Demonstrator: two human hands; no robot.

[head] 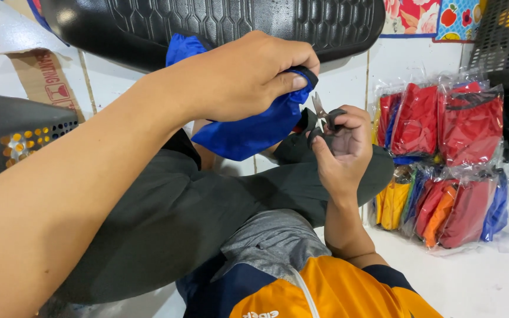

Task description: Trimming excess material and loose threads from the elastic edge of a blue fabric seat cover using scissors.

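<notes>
Nearest to us, our crossed legs in dark trousers (207, 206) fill the lap, with the orange and grey shirt (301, 277) at the bottom edge. Just above them our right hand (343, 147) is curled shut around a small pair of black-handled snips (324, 121), thumb and fingers wrapped on the handles; the short blades point up, just beside the cloth, and whether they are parted we cannot tell.

Over and to the left of those blades, our left hand (248, 73) pinches the blue cloth item (248, 132). Thumb and forefinger are clamped together on a black strap or trim (307, 75) at its upper corner, and the rest of the blue cloth hangs below the knuckles toward the lap.

We judge the step in hand to be trimming at that black edge: the cloth is held taut and the snips are raised, but not yet touching it. The next move seems to call for bringing the blade tips up to the pinched corner, close to the fingertips, without nicking the cloth.

Farther off, right of the snips, bagged red and orange items (443, 165) lie stacked on the white floor (490, 277). Beyond the left knuckles sits a black textured mat (219, 23).
</notes>
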